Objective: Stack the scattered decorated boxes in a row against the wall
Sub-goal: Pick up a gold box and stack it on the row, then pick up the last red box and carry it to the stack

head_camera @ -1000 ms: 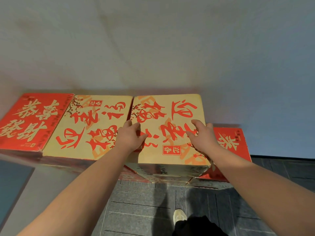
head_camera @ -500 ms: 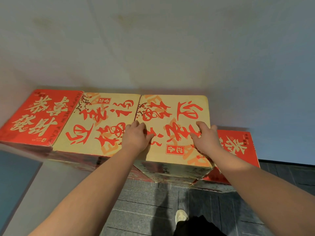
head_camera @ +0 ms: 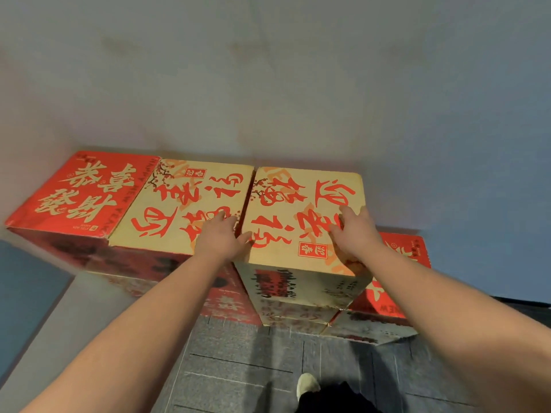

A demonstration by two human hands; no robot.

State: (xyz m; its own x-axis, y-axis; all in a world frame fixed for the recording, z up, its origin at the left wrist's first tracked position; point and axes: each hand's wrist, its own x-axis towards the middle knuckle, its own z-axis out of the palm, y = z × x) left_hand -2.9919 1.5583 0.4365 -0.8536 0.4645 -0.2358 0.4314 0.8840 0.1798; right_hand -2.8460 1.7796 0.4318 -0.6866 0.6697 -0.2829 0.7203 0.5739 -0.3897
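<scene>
Both hands have slid toward the wall: left hand [head_camera: 220, 239] and right hand [head_camera: 354, 234] lie flat, grip released, on the tan box [head_camera: 301, 216] atop the stack against the wall [head_camera: 268, 84], touching its twin [head_camera: 190, 204].

The left hand [head_camera: 222, 238] covers part of the red lettering where the two tan cardboard boxes meet, and the seam beneath it cannot be followed. The right hand [head_camera: 356, 234] hides the near right corner of the right tan cardboard box with red calligraphy [head_camera: 301, 213]. Behind that forearm, the lower red box with gold lettering [head_camera: 413, 257] shows only a sliver, its print unreadable. The boxes' front faces are smeared by blur, so their dark print cannot be read. The lowest boxes in the stack are mostly hidden by the arms. Both arms are cut by the bottom edge, and the pale shoe [head_camera: 308, 384] is partly covered by dark clothing.
</scene>
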